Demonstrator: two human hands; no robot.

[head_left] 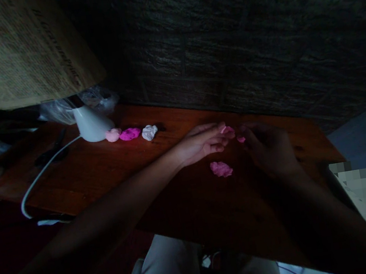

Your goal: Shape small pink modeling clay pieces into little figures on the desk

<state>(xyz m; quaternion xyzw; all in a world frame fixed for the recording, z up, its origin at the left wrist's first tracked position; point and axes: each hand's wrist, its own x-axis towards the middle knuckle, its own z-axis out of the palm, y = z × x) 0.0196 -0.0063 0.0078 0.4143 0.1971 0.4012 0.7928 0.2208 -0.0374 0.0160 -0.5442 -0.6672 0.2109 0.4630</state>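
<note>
My left hand reaches over the wooden table, holding a pink piece of modelling clay between thumb and fingertips. Close beside it, my right hand is closed in a pinch on a smaller pink bit of clay. The two pieces look slightly apart. Below both hands, a flattened pink lump of clay lies on the table. Farther left sit a pale pink lump, a bright magenta lump and a whitish lump in a row.
A lamp with a white base and newsprint shade stands at the left, its white cord trailing off the wooden table. Clear plastic lies behind it. A dark brick-patterned wall borders the back. The room is dim.
</note>
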